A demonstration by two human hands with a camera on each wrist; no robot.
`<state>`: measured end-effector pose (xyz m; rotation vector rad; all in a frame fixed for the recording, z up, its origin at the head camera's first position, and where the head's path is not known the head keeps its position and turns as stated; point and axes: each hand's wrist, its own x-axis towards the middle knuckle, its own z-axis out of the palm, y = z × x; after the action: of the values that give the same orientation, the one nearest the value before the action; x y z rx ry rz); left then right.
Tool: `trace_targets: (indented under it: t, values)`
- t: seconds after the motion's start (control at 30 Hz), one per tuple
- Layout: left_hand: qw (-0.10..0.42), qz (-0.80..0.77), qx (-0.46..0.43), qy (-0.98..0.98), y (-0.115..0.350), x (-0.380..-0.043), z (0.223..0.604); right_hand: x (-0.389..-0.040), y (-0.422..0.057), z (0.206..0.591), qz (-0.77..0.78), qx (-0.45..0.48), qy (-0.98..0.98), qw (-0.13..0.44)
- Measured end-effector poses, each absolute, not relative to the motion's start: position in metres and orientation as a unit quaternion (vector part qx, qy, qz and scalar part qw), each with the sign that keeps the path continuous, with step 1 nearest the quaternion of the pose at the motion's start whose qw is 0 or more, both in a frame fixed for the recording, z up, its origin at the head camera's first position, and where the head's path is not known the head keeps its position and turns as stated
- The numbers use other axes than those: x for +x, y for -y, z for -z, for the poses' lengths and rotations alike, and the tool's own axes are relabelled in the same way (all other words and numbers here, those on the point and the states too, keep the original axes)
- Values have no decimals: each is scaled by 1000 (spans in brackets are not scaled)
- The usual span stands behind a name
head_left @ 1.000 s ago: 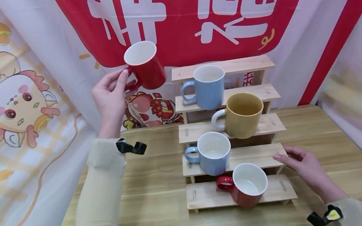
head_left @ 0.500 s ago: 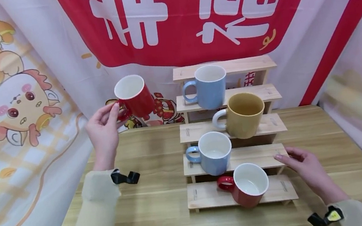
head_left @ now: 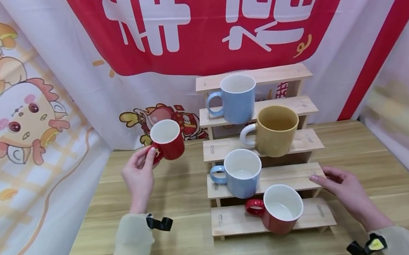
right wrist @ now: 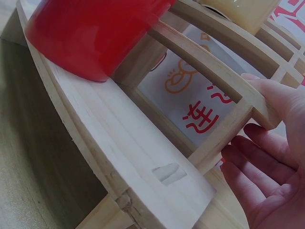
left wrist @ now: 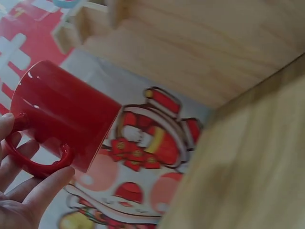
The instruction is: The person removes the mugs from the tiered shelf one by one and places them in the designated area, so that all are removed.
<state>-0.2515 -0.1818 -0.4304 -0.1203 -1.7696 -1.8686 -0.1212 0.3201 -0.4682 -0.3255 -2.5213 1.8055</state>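
Note:
In the head view my left hand (head_left: 138, 175) pinches the handle of a red mug (head_left: 173, 145), white inside, held off the tabletop left of a stepped wooden rack (head_left: 290, 176). The left wrist view shows fingers through and around the handle of this red mug (left wrist: 66, 112). My right hand (head_left: 346, 192) holds the rack's right end at the second step from the front, thumb on top, other fingers below the board. The rack bears another red mug (head_left: 280, 216) on its lowest step, then a blue mug (head_left: 243, 178), a yellow mug (head_left: 276, 131) and a second blue mug (head_left: 239, 101).
A wood-grain table (head_left: 189, 250) lies under the rack. White printed cloth (head_left: 74, 54) hangs behind and at both sides, with a large red panel (head_left: 210, 53) at the back. The rack's topmost board (head_left: 279, 73) bears no mug.
My left hand has lowered the red mug from in front of the red cloth panel to nearer the table, going left, then back right. My right hand and the rack stay put.

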Motion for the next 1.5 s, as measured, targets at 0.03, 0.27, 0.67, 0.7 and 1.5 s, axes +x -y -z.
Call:
trace_targets:
  t: [0.03, 0.27, 0.67, 0.7, 1.5]
  values:
    - [277, 699, -38, 658, 180, -251, 436, -121, -320, 468, -580, -104, 808, 13]
    - [246, 718, 11, 651, 169, -251, 474, -121, -320, 467, -575, -109, 811, 4]
    - [241, 701, 64, 668, 161, -264, 514, -120, -318, 468, -579, -110, 808, 2]
    - [241, 698, 70, 671, 161, -264, 515, -120, -318, 468, -579, -111, 808, 2]
    - [201, 685, 127, 689, 154, -263, 526, -121, -319, 470, -577, -112, 809, 7]
